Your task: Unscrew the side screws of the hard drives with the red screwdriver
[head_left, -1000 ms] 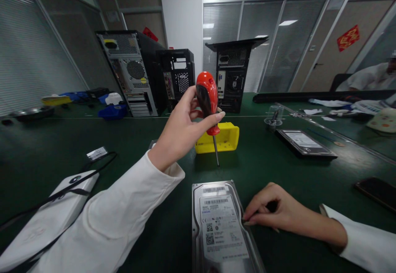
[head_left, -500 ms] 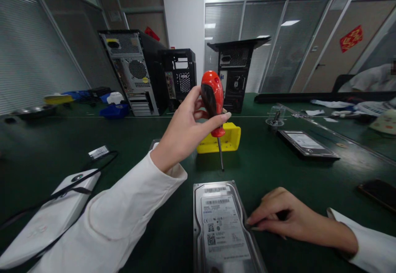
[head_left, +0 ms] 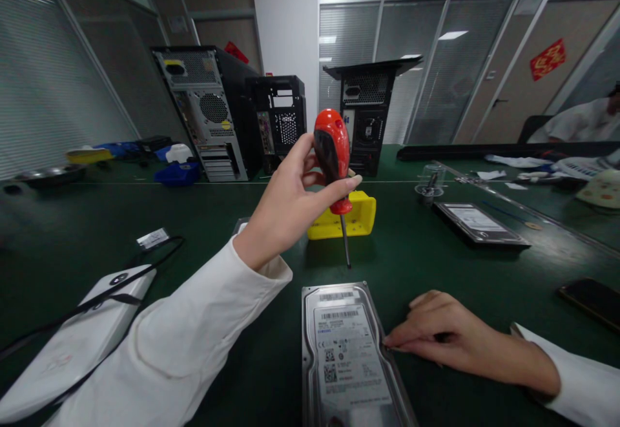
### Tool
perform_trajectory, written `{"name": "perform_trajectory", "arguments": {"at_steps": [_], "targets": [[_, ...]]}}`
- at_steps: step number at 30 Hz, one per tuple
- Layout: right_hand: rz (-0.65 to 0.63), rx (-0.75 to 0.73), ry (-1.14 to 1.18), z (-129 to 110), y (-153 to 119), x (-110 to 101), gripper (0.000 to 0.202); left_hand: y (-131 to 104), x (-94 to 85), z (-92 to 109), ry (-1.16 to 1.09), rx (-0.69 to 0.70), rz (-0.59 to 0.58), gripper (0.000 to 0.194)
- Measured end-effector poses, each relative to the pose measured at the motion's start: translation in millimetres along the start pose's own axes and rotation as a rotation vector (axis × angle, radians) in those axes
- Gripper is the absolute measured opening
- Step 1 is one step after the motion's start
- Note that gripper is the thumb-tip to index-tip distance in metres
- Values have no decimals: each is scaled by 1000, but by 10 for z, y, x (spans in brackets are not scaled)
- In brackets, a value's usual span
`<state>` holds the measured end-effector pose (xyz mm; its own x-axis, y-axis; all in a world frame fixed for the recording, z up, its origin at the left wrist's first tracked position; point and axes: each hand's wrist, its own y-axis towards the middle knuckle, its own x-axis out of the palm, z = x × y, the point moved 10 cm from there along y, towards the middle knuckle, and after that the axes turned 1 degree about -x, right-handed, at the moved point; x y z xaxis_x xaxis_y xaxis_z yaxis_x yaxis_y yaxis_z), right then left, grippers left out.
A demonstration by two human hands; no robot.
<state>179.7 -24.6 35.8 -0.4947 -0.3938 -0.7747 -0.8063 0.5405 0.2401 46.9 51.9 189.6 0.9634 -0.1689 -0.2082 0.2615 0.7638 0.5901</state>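
My left hand (head_left: 303,197) is closed around the handle of a red and black screwdriver (head_left: 334,159). The shaft hangs downward, and its tip is in the air above the far end of a silver hard drive (head_left: 346,349). That drive lies label side up on the green table in front of me. At the drive's right edge is my right hand (head_left: 448,336), thumb and fingertips pinched together. Whatever sits between those fingertips is too small or hidden to make out. Behind the screwdriver stands a yellow bin (head_left: 361,217) with small dark bits inside, partly covered by my left hand.
A second hard drive (head_left: 479,223) lies to the right, near a clear plastic cup (head_left: 430,181) and a phone (head_left: 591,301). Left is a white device (head_left: 80,340) with a black cable. Computer cases (head_left: 213,114) line the back. A person (head_left: 574,120) sits far right.
The thumb and fingers of my right hand have drawn slightly closer together at the drive's edge. My left hand keeps the screwdriver in nearly the same place.
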Motion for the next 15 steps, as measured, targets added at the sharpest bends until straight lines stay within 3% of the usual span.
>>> {"name": "perform_trajectory", "arguments": {"at_steps": [15], "targets": [[-35, -63, -191, -146, -49, -18, 27, 5, -5, -14, -11, 11, -6, 36]]}}
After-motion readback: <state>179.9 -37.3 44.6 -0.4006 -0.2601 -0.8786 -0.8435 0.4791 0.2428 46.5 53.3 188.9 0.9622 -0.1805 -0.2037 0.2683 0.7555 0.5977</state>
